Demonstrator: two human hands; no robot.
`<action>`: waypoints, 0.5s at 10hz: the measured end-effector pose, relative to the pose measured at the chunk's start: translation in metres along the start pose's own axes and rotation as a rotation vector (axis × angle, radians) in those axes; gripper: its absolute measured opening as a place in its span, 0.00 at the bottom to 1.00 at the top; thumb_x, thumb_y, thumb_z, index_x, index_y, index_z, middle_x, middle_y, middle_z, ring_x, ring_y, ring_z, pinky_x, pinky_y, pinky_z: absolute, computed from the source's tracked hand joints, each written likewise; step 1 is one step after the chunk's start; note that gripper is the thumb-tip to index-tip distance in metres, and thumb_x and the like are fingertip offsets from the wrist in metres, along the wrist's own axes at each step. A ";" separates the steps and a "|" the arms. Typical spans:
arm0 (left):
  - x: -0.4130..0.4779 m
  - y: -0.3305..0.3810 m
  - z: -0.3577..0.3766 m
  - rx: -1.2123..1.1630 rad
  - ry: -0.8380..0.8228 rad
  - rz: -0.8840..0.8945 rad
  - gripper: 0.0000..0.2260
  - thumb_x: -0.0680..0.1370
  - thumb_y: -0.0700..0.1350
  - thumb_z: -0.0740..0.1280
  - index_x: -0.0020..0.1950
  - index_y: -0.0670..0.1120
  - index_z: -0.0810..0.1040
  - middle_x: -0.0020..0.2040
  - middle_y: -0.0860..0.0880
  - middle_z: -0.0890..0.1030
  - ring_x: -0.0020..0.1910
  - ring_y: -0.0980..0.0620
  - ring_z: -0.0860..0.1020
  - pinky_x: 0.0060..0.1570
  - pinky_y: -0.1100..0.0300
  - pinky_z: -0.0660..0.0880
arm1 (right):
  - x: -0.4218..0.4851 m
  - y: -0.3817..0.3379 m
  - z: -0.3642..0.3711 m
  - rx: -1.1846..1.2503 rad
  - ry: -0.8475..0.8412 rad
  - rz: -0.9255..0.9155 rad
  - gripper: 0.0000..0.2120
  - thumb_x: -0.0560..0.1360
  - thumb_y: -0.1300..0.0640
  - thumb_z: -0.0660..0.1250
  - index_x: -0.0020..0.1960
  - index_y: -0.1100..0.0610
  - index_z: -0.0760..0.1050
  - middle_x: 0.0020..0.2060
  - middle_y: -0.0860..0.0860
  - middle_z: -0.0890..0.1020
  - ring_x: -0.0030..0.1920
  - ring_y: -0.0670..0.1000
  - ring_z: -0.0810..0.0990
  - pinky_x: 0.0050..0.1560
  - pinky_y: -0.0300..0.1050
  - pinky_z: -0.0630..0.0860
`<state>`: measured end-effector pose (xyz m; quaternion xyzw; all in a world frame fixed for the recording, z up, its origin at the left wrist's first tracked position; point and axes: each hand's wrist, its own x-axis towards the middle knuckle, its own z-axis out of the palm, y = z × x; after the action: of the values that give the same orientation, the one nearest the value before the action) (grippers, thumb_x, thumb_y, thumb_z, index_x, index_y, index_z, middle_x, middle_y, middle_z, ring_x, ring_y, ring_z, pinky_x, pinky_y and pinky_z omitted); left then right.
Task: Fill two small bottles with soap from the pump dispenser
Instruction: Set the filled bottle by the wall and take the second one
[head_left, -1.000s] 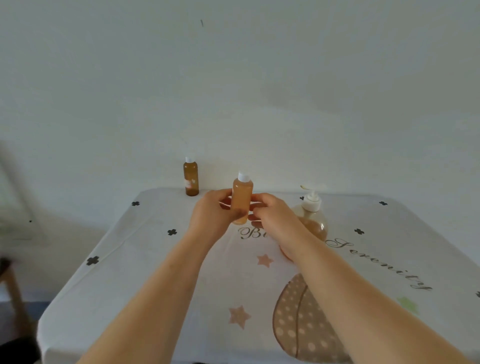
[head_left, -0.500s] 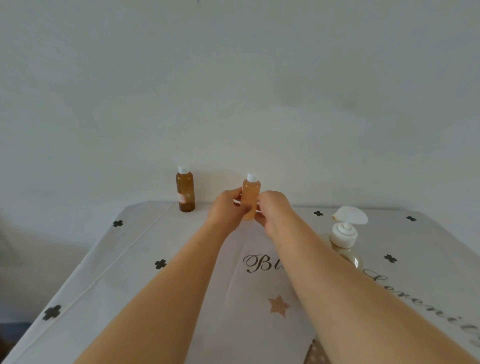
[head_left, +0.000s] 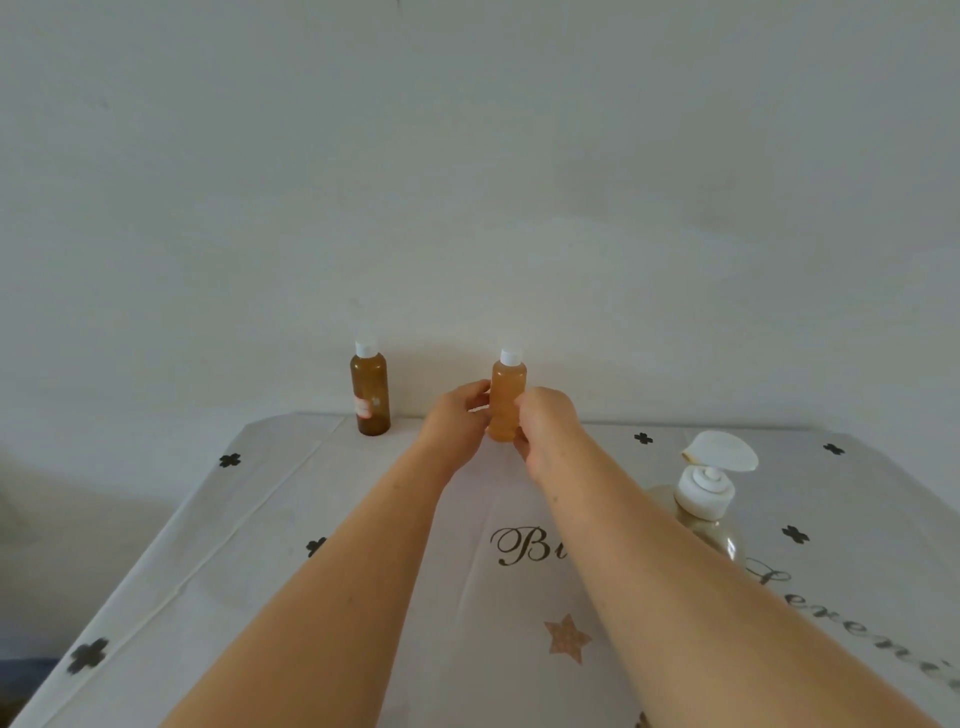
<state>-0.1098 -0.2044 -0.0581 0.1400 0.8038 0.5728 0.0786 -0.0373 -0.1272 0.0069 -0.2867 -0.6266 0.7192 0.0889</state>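
I see left grip (head_left: 457, 423) and right grip (head_left: 545, 434) both curled round light amber bottle (head_left: 508, 395), fingers pinching its lower body from either side. Bottle upright, white cap on, near far edge of tabletop (head_left: 260, 545); can't tell if base touches. Darker bottle (head_left: 370, 395) stands capped, off to left. Pump dispenser (head_left: 706, 493) right, beside right forearm.

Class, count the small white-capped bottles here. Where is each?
2. A darker bottle stands at the far edge of the table; a lighter bottle is held between the left hand and right hand.
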 end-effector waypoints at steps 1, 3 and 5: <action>-0.018 -0.004 -0.014 0.019 0.052 -0.022 0.22 0.82 0.37 0.61 0.77 0.48 0.67 0.73 0.49 0.72 0.71 0.46 0.71 0.71 0.47 0.69 | 0.004 0.006 0.010 -0.094 -0.005 0.004 0.15 0.84 0.65 0.56 0.69 0.65 0.72 0.35 0.51 0.68 0.33 0.47 0.66 0.36 0.41 0.68; -0.037 -0.004 -0.032 0.028 0.262 -0.056 0.18 0.75 0.29 0.57 0.50 0.48 0.80 0.49 0.49 0.81 0.48 0.49 0.80 0.46 0.58 0.79 | 0.016 0.015 0.012 -0.176 0.199 -0.152 0.08 0.84 0.60 0.53 0.57 0.60 0.70 0.39 0.52 0.73 0.34 0.49 0.69 0.35 0.43 0.65; -0.060 -0.008 -0.078 -0.003 0.604 -0.095 0.14 0.73 0.31 0.56 0.46 0.45 0.76 0.40 0.49 0.77 0.37 0.47 0.72 0.33 0.58 0.67 | 0.013 0.034 0.047 -0.262 -0.048 -0.257 0.16 0.77 0.67 0.54 0.56 0.55 0.76 0.54 0.54 0.79 0.46 0.54 0.79 0.48 0.48 0.76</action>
<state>-0.0759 -0.2956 -0.0415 -0.0746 0.7957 0.5852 -0.1371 -0.0645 -0.1673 -0.0270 -0.1962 -0.7483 0.6209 0.1271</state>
